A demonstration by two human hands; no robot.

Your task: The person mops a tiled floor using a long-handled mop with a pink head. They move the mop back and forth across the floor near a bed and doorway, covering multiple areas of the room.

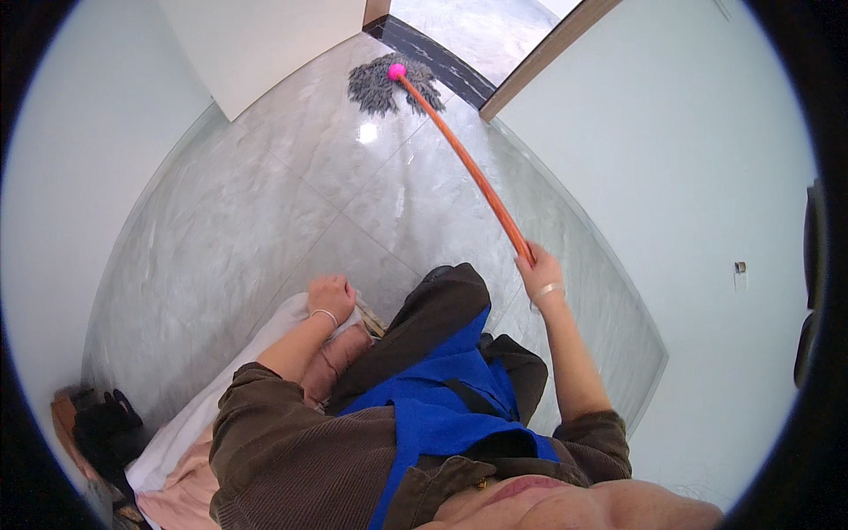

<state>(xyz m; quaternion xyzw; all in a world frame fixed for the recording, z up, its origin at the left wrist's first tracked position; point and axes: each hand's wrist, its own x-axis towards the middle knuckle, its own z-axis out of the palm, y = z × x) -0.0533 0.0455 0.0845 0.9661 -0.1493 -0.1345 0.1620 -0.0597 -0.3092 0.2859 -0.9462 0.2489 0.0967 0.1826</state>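
My right hand (542, 275) grips the upper end of an orange wood-grain mop handle (467, 162). The handle slants away to a pink round joint (397, 71). Below the joint, a grey string mop head (372, 87) lies spread on the tiled floor by the doorway. My left hand (332, 298) is curled into a fist over the corner of a bed or low seat with white and pink fabric (339, 354). Nothing shows in that fist, and its palm side is hidden.
A dark marbled threshold (437, 56) crosses the doorway, with a wooden door frame (540, 63) on its right. A white panel (265, 50), perhaps a door, stands left of it. Walls flank the glossy tile floor (218, 218). Dark items (109, 424) sit at lower left.
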